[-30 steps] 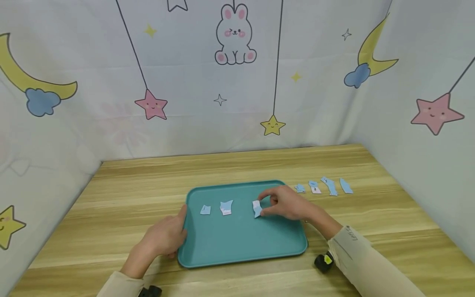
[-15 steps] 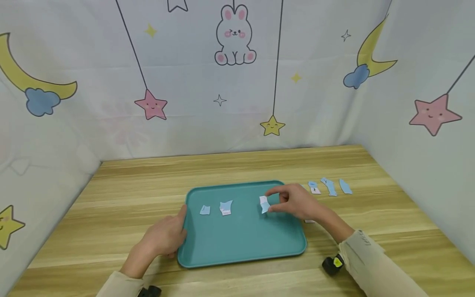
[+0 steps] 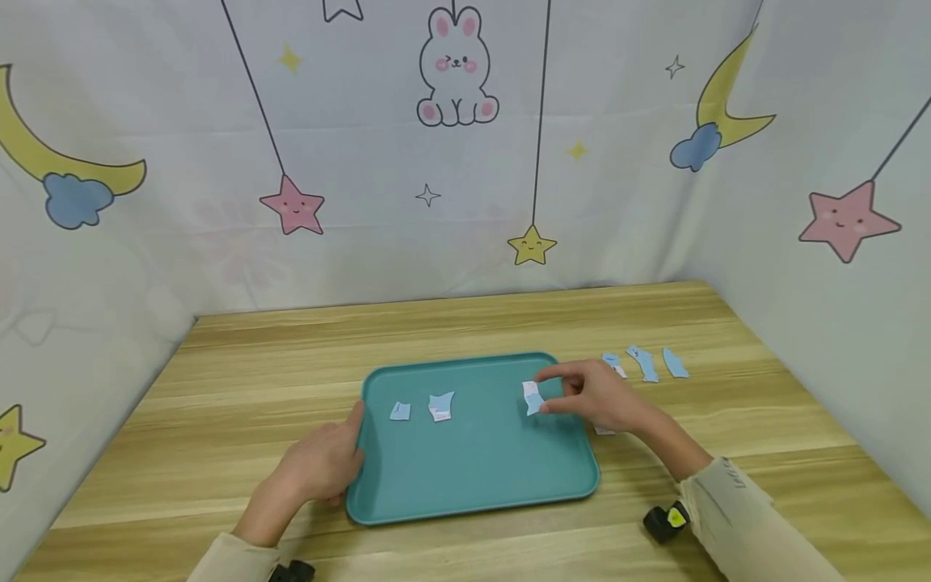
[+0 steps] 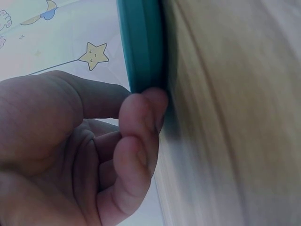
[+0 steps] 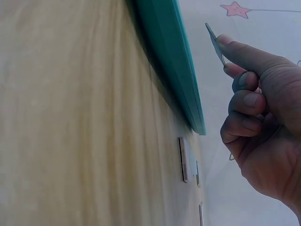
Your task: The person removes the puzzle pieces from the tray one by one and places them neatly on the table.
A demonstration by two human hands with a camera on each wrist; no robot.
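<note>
My right hand (image 3: 605, 396) pinches a small blue-and-white puzzle piece (image 3: 532, 400) between thumb and forefinger over the right half of a teal tray (image 3: 473, 511). In the right wrist view that puzzle piece (image 5: 215, 42) appears edge-on at the fingertips, raised above the tray rim (image 5: 181, 70). At the tray's left edge, my left hand (image 3: 323, 462) holds the rim; the left wrist view has its fingers curled at the tray wall (image 4: 143, 47). Two flat pieces lie in the tray: a small blue one (image 3: 401, 411) and a larger blue-and-white one (image 3: 440, 406).
Beyond the tray's right side, several pieces lie on the wooden table (image 3: 276, 343), among them a long blue piece (image 3: 643, 364) and a pointed one (image 3: 675, 363). Another piece (image 3: 604, 431) is partly hidden by the right hand. Patterned cloth walls (image 3: 364, 267) enclose the table.
My right hand has moved rightward across the tray with the pinched puzzle piece, now covering part of the table pieces. The left hand stays at the tray's edge.
</note>
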